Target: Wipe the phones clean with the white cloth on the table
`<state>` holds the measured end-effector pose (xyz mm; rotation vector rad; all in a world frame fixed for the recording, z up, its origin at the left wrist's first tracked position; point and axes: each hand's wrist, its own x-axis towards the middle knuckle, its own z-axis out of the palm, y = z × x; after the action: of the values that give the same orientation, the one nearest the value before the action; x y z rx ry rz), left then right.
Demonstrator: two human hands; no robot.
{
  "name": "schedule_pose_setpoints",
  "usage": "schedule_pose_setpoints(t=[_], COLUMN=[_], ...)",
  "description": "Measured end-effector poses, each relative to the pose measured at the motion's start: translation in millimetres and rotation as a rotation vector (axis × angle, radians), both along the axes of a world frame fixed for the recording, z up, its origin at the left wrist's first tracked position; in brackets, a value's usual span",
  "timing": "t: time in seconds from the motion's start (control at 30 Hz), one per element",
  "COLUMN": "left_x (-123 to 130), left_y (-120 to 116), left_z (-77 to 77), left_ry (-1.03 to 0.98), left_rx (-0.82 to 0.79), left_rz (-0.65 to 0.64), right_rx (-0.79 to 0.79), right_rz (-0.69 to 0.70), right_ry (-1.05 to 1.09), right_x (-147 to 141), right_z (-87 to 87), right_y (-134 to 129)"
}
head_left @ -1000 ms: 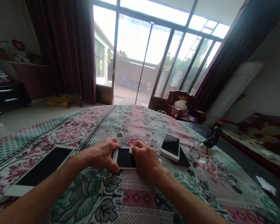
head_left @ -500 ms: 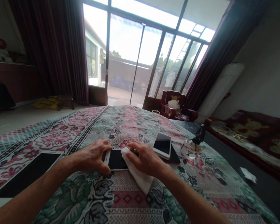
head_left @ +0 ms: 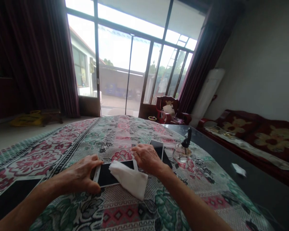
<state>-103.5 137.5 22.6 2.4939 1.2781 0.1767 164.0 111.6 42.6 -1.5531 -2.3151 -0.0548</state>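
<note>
A white-framed smartphone (head_left: 106,177) with a dark screen lies on the patterned cloth. My left hand (head_left: 85,175) grips its left end, thumb on the near edge and fingers on the far edge. A folded white wipe (head_left: 132,179) rests across the phone's screen and hangs over its near edge. My right hand (head_left: 148,158) is off the wipe, at the phone's right end, with its fingers bent and partly hidden. Whether they touch the phone I cannot tell. Behind that hand lies another white device (head_left: 158,147), partly covered, with a dark item (head_left: 167,160) beneath it.
A larger white-edged tablet (head_left: 15,195) lies at the left, partly under my left forearm. A clear spray bottle (head_left: 181,152) with a black nozzle stands at the right. A crumpled white tissue (head_left: 239,170) sits on the dark surface (head_left: 221,160) beyond the tablecloth (head_left: 125,128).
My right hand has let go of the wipe and moved away, toward the phone's right end. The wipe now lies loose on the phone. The camera view has turned a little right.
</note>
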Motion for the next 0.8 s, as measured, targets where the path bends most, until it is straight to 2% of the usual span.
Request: schedule_pose_setpoints(t=[0.1, 0.3, 0.8], left_x=[1, 4, -1], left_y=[-1, -5, 3], left_z=[1.8, 6.3, -6.5], left_ry=[-0.003, -0.008, -0.018], left_rx=[-0.007, 0.011, 0.030], left_rz=[0.009, -0.002, 0.005], right_rx=[-0.033, 0.008, 0.044], right_rz=[-0.064, -0.072, 0.011], right_ry=[-0.108, -0.101, -0.132], right_x=[18, 35, 59], right_z=[-7.5, -21.9, -23.7], right_y=[3, 2, -12])
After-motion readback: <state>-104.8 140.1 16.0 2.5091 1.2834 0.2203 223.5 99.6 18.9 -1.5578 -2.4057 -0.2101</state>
